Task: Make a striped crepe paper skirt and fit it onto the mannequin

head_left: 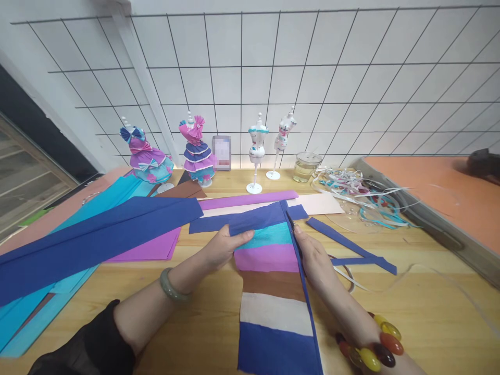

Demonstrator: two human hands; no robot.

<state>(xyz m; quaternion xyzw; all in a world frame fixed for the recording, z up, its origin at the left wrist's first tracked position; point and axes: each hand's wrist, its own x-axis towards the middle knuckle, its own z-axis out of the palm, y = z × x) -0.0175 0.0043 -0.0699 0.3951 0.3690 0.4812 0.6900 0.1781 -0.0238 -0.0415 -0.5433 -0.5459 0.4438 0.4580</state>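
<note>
Bands of navy, turquoise, purple, brown and cream crepe paper run down one striped piece (273, 284), its lower end out of the frame. My left hand (224, 247) pinches its left edge near the top, thumb lying over the turquoise band. In my right hand (312, 255) is a pair of scissors (289, 217), dark blades at the top right of the piece; the fingers under them are partly hidden. A narrow navy edge hangs along the piece's right side, below the blades. Behind my hands lie a navy strip (209, 224) and a purple strip (250, 199).
Long navy paper (117, 219) covers turquoise sheets (97, 208) at left. Two dressed mini mannequins (197, 151) and two bare ones (257, 148) stand by the wall, near a glass of liquid (307, 169). Tangled ribbons (351, 187) and navy offcuts (344, 239) lie right.
</note>
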